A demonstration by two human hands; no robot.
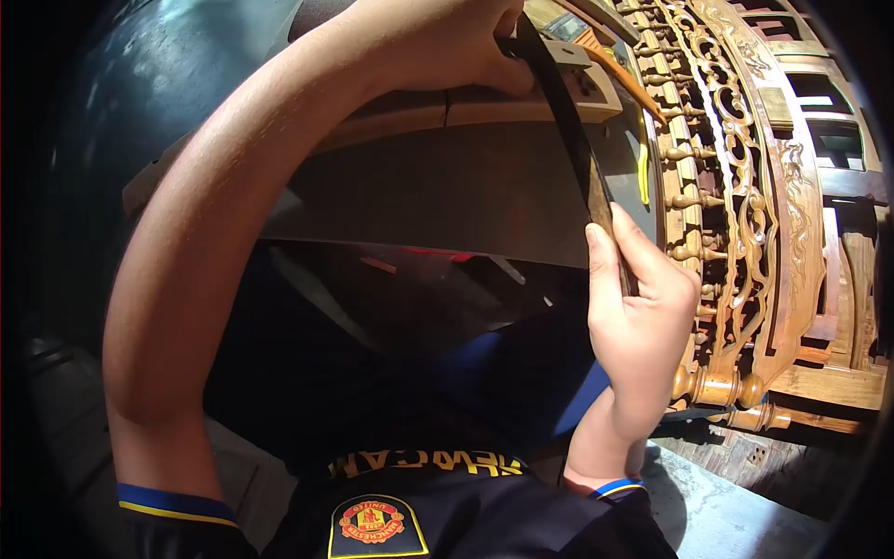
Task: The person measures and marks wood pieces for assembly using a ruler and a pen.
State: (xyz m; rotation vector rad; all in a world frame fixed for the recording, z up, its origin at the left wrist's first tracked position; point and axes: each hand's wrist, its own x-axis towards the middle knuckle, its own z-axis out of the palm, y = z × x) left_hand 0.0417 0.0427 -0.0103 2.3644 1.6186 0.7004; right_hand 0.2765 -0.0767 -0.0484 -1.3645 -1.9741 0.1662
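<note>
A long, narrow dark strip (pixel 565 107) runs slantwise between my two hands, brownish at its lower end. My right hand (pixel 643 289) pinches that lower end, thumb on one side and fingers wrapped behind. At the top edge of the view, my left hand (pixel 498 51) is closed round the upper part of the strip, its fingers partly cut off by the frame. Beneath my left forearm lies a pale wooden piece (pixel 400 116), with a wooden block (pixel 596 93) at its right end, close behind the strip. The dark work surface (pixel 438 186) spreads below them.
Carved wooden furniture with turned spindles (pixel 736 196) stands along the right side. An orange curved piece (pixel 624 79) and a yellow strip-like thing (pixel 643 168) lie near the surface's right edge. Small scraps (pixel 507 270) show below the front edge.
</note>
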